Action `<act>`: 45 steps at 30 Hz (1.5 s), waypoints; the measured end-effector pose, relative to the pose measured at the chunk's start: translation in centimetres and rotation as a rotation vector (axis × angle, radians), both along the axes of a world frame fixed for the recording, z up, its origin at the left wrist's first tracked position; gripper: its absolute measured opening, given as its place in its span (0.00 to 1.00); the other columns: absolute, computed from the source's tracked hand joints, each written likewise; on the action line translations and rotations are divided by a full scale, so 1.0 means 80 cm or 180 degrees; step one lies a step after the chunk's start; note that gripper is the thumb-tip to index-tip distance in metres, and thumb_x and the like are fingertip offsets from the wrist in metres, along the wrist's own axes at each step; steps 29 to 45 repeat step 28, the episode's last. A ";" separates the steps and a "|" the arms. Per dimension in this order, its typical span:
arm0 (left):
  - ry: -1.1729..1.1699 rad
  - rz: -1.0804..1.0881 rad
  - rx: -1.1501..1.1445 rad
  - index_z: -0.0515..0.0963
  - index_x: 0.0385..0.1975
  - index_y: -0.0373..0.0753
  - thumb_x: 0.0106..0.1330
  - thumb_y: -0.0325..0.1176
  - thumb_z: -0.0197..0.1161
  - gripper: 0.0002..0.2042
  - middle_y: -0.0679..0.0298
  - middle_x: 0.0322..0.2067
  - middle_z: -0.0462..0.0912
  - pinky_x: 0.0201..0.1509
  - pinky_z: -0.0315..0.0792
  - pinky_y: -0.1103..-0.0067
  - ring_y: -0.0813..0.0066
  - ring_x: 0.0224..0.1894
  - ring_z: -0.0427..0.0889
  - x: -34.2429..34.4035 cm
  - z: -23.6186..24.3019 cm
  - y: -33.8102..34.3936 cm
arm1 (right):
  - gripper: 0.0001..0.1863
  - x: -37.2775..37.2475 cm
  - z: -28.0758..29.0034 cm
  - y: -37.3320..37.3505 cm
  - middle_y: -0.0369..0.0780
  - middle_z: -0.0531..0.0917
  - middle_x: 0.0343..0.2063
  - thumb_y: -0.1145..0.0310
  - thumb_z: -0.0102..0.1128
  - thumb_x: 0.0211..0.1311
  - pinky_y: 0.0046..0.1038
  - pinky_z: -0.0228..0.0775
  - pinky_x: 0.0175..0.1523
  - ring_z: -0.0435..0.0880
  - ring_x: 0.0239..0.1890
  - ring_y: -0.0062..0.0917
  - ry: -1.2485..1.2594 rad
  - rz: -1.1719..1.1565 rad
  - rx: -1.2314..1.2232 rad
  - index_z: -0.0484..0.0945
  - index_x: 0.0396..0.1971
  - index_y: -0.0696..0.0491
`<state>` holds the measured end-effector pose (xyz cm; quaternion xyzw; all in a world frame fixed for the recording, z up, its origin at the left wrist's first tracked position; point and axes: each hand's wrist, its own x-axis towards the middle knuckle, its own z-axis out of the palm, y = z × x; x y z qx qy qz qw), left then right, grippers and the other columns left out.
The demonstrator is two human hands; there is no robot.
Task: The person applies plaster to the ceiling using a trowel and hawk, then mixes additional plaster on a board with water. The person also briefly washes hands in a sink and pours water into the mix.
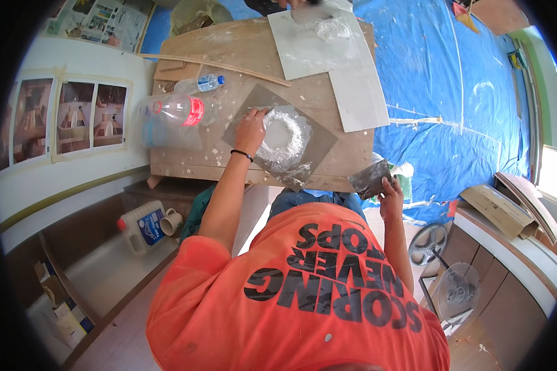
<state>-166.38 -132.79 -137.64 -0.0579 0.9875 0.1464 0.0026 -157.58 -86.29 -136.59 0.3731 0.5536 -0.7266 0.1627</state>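
A grey square board [319,137] lies turned cornerwise near the table's front edge. On it is a ring of white powder [298,133] around a paler, smooth-looking middle. My left hand [250,131], a dark band on its wrist, reaches over the board's left part. Its bent fingers touch the powder's upper left edge, apart from one another, with nothing seen in them. Off the table's front right corner, my right hand [390,196] grips a dark, flat, rectangular scraper [370,179]. Its thumb lies on the near edge; any handle is hidden.
Plastic bottles [178,111] and a wooden strip [229,69] lie on the worktable [185,159] to the left. Pale boards [359,99] with white powder overhang its right side, with another person's hand [291,3] beyond. Blue sheeting [427,74] covers the right; a fan [458,287] stands lower right.
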 end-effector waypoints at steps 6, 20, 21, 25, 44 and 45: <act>0.0053 -0.0599 -0.0201 0.82 0.56 0.47 0.65 0.26 0.57 0.19 0.62 0.46 0.82 0.51 0.79 0.64 0.55 0.47 0.82 0.000 0.000 0.012 | 0.13 0.002 -0.009 0.009 0.28 0.84 0.39 0.65 0.66 0.69 0.27 0.66 0.43 0.81 0.39 0.17 0.0060 -0.0092 -0.0093 0.79 0.51 0.45; 0.0094 -0.1446 -0.0064 0.88 0.47 0.55 0.63 0.23 0.57 0.20 0.70 0.47 0.86 0.70 0.58 0.60 0.68 0.57 0.79 -0.005 0.005 0.023 | 0.13 0.009 -0.028 0.037 0.30 0.84 0.42 0.67 0.64 0.70 0.31 0.70 0.49 0.82 0.44 0.19 0.0091 -0.0178 -0.0113 0.78 0.52 0.45; 0.0035 -0.1389 0.0008 0.88 0.47 0.55 0.62 0.22 0.57 0.20 0.70 0.47 0.86 0.70 0.58 0.59 0.69 0.56 0.79 -0.007 0.010 0.021 | 0.13 0.003 -0.029 0.037 0.30 0.84 0.42 0.67 0.64 0.70 0.31 0.70 0.50 0.82 0.44 0.19 0.0149 -0.0140 -0.0162 0.78 0.52 0.45; 0.0193 -0.0656 0.0611 0.88 0.47 0.52 0.61 0.21 0.58 0.20 0.68 0.48 0.87 0.73 0.56 0.60 0.68 0.56 0.80 -0.001 0.032 0.011 | 0.15 0.001 -0.027 0.034 0.31 0.85 0.45 0.67 0.64 0.70 0.31 0.70 0.51 0.83 0.45 0.20 -0.0024 -0.0102 -0.0115 0.77 0.54 0.48; 0.0251 0.0829 0.1844 0.87 0.49 0.49 0.64 0.23 0.60 0.17 0.59 0.50 0.86 0.77 0.52 0.59 0.65 0.60 0.79 0.028 0.037 -0.003 | 0.19 -0.005 -0.036 0.035 0.32 0.85 0.47 0.65 0.66 0.69 0.35 0.70 0.54 0.83 0.46 0.21 0.0011 0.0051 -0.0178 0.76 0.57 0.49; 0.0251 0.0829 0.1844 0.87 0.49 0.49 0.64 0.23 0.60 0.17 0.59 0.50 0.86 0.77 0.52 0.59 0.65 0.60 0.79 0.028 0.037 -0.003 | 0.19 -0.005 -0.036 0.035 0.32 0.85 0.47 0.65 0.66 0.69 0.35 0.70 0.54 0.83 0.46 0.21 0.0011 0.0051 -0.0178 0.76 0.57 0.49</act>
